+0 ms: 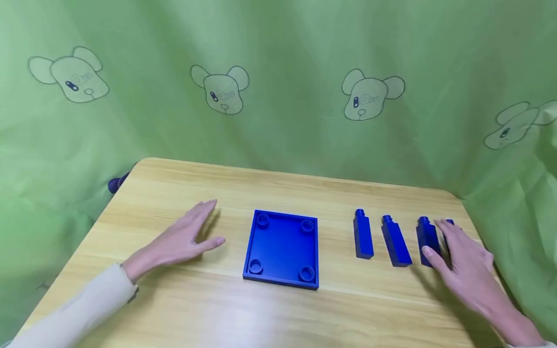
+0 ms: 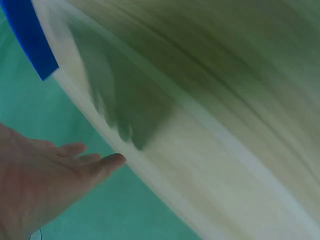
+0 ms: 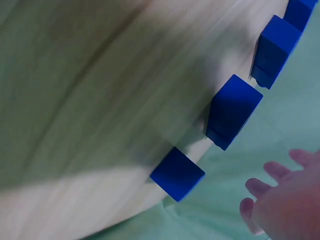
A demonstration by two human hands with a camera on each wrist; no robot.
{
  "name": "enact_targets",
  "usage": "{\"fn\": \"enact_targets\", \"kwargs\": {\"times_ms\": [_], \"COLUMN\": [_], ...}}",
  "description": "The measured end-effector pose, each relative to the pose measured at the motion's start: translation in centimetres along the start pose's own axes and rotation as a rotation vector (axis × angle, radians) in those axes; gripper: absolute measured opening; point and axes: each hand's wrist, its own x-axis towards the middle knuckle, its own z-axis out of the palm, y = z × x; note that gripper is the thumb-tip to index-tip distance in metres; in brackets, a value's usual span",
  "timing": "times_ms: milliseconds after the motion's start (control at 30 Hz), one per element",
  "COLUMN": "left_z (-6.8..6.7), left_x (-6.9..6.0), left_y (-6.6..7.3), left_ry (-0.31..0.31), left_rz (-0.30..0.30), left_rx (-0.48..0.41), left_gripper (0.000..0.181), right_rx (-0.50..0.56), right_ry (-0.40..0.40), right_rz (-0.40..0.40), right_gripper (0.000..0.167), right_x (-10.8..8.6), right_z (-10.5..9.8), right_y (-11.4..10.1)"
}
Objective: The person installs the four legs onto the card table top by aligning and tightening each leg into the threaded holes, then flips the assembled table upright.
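A blue square panel [image 1: 280,246] lies flat mid-table, with a raised rim and a round socket in each corner. Right of it lie several blue square legs [image 1: 363,236], each with a narrow round neck at its far end. My left hand [image 1: 180,241] hovers left of the panel, thumb and fingers spread, holding nothing. Over the two rightmost legs is my right hand [image 1: 470,273], fingers apart; it partly covers the last leg [image 1: 449,222]. In the right wrist view the hand [image 3: 287,195] appears apart from the square leg ends [image 3: 177,175]. The left wrist view catches the panel's edge [image 2: 32,40].
The light wooden table [image 1: 187,309] has rounded far corners. A green curtain [image 1: 296,140] with mouse-head drawings hangs behind and around it. A small dark object [image 1: 116,184] pokes out past the table's left edge.
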Motion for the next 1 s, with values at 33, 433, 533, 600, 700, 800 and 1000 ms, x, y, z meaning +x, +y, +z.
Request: {"fn": "enact_targets", "kwargs": {"times_ms": [33,433,533,600,700,800,1000], "left_z": [0.2,1.5,1.8,1.9,2.0,2.0,2.4], "left_x": [0.2,2.5,2.8,2.9,2.8,2.8,2.6], "left_y": [0.3,2.7,3.0,2.9,2.9,2.9,3.6], "left_ry": [-0.014,-0.139,-0.150,-0.153,-0.160,-0.171,-0.185], "left_rz": [0.001,0.112,0.147,0.153,0.150,0.158,0.174], "left_rx": [-0.040,-0.124,-0.054,-0.018,0.015,0.051,0.120], "left_gripper": [0.106,0.124,0.125,0.125,0.124,0.124,0.128], "right_rx": [0.008,0.137,0.214,0.257,0.297,0.326,0.331], "right_ry": [0.010,0.054,0.042,0.038,0.034,0.030,0.037], "right_rz": [0.016,0.201,0.259,0.294,0.351,0.431,0.539], "right_gripper": [0.074,0.065,0.070,0.073,0.075,0.080,0.084], "right_x": [0.0,0.4,-0.2,-0.6,-0.8,-0.9,-0.9], "right_z": [-0.1,-1.5,-1.5,-1.4,-1.2,-1.1,-0.8], "right_y": [0.2,1.9,1.9,1.8,1.7,1.5,2.0]}}
